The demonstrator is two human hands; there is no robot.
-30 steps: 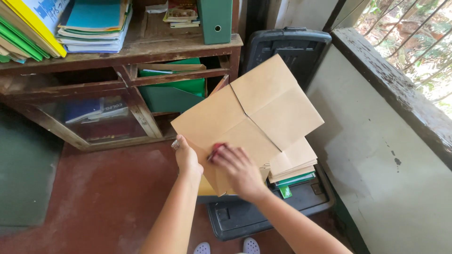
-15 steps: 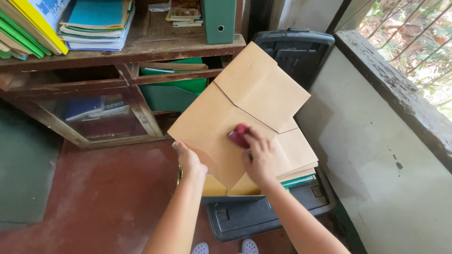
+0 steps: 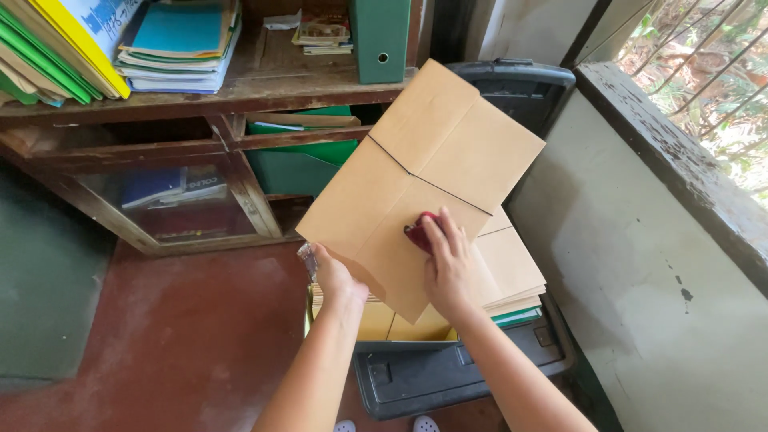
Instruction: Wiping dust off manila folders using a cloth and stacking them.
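Note:
I hold a large brown paper envelope [image 3: 424, 172] tilted in front of me, back side up with its flap seams showing. My left hand [image 3: 332, 272] grips its lower left edge, with a crumpled bit of clear wrap at the fingers. My right hand [image 3: 446, 260] presses a small dark red object [image 3: 418, 234] against the envelope's lower middle. Below lies a stack of similar brown envelopes [image 3: 512, 276] on a dark plastic case [image 3: 448, 372].
A wooden shelf unit [image 3: 240, 92] at the back holds books, green folders and a green binder [image 3: 380, 40]. A second dark case [image 3: 524, 84] stands behind the envelope. A pale wall [image 3: 640, 264] with a window ledge runs along the right; red floor [image 3: 176, 344] lies left.
My right hand slid with the red object from the envelope's lower left part up toward its middle. The envelope tilted and lifted a little, and my left hand shifted along its lower edge.

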